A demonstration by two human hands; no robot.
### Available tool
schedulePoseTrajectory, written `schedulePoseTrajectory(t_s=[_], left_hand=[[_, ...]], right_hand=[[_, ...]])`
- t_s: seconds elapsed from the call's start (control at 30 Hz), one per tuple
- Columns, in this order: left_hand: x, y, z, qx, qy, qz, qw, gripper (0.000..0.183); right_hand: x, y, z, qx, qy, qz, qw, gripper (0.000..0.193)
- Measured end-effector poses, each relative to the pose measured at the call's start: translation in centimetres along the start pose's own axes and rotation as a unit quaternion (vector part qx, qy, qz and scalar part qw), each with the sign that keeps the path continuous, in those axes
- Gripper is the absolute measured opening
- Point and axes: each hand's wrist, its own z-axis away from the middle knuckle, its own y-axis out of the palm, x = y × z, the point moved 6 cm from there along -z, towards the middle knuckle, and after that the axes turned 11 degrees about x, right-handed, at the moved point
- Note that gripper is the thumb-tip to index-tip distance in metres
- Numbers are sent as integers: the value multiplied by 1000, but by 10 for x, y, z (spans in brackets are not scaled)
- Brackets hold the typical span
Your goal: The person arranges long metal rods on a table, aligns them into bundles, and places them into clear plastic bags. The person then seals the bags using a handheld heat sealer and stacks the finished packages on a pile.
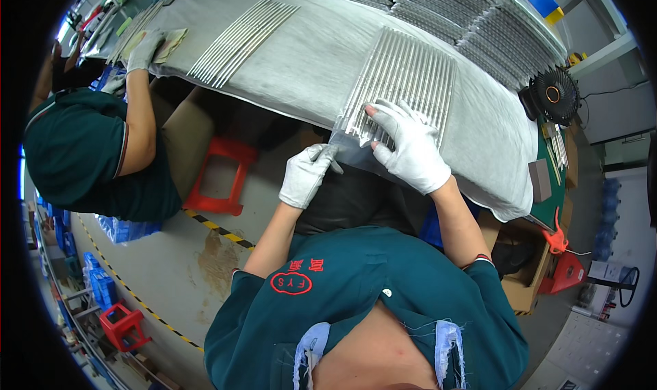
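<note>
Leaning over the near edge of the cloth-covered table (311, 61), in the head view, worked gloved at a row of slim silver rods (404, 68). Saw the row laid flat toward the table's right end, close in at the near edge, with its long axis running away toward the far edge and slanting a little rightward. Had the right hand (412, 147) nearer, over the row's near ends, and the left hand (305, 176) just off the near edge, lower and leftward of them. Reached forward with the right forearm angled leftward, palm down, with fingers spread and thumb apart from forefinger, clamped on nothing visible. Angled the left forearm up and rightward, with thumb and fingertips close together by the left corner of a clear plastic sheet (357, 155) overhanging the near edge; could not tell a pinch from a mere touch. Noted a second row of rods (243, 42) farther left, well apart from both hands.
</note>
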Motion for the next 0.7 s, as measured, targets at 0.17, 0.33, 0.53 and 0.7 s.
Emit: schedulePoseTrajectory(t_s=[0.17, 0.33, 0.53, 0.7], left_hand=[[4, -2, -3, -20, 56, -23, 998, 19], [4, -2, -2, -17, 58, -20, 998, 20], [0, -1, -1, -10, 53, -27, 998, 20], [0, -3, -1, -7, 61, -34, 998, 20]], right_hand=[[2, 4, -6, -4, -20, -20, 1000, 54], [11, 0, -10, -7, -43, 5, 999, 50], [10, 9, -15, 12, -37, -25, 999, 57], [10, 11, -18, 11, -42, -41, 998, 58]])
